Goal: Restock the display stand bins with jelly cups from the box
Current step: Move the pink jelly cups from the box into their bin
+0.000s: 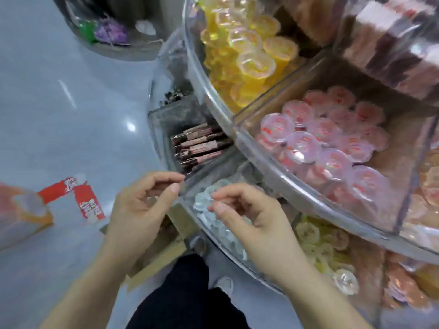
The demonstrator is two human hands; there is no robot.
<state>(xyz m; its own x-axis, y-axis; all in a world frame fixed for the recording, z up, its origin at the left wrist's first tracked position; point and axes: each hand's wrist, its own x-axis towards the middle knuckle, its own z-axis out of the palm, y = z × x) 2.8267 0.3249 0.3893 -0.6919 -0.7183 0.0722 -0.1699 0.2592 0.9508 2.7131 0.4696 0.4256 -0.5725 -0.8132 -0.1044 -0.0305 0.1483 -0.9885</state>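
My left hand (142, 207) hovers at the corner of a lower bin, its fingers curled round what looks like a clear jelly cup (151, 200) in the palm. My right hand (251, 217) is just above the lower bin of clear white jelly cups (202, 203), with fingers curled and thumb close to the forefinger. Motion blur hides whether it pinches a cup. Brown flaps of the cardboard box (181, 224) show under and between my hands. On the display stand (237, 129), upper bins hold yellow cups (244, 53) and pink cups (316, 138).
A bin of dark wrapped bars (199, 148) sits just beyond my left hand. Pale yellow cups (316, 243) fill the lower bin to the right. Red cartons (80, 198) and an orange box (21, 217) lie on the grey floor at left. My dark trouser leg (185, 295) is below.
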